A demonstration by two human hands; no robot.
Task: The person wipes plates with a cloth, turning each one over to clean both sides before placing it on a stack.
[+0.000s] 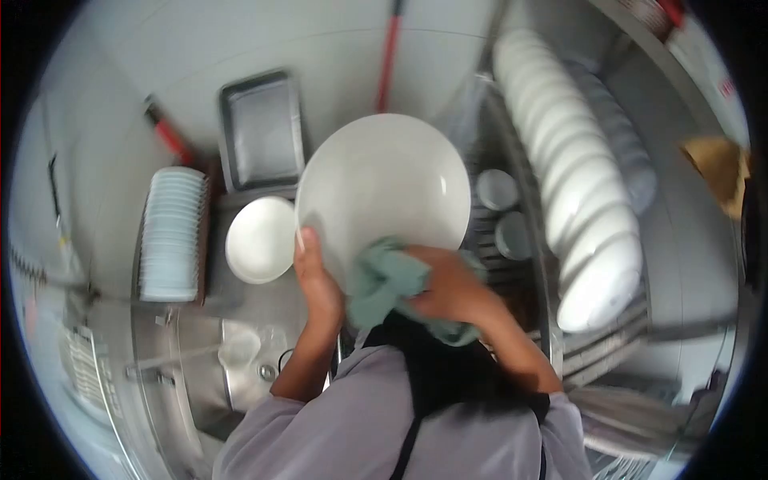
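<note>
My left hand [318, 276] gripping a large white plate's [384, 172] near-left rim, my right hand [452, 288] clutching a green cloth [384, 280] against its near side.

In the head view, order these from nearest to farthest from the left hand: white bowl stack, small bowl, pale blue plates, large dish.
1. Large dish: its rim is in the left hand.
2. Small bowl: just left of it.
3. Pale blue plates: farther left.
4. White bowl stack: far right.
</note>
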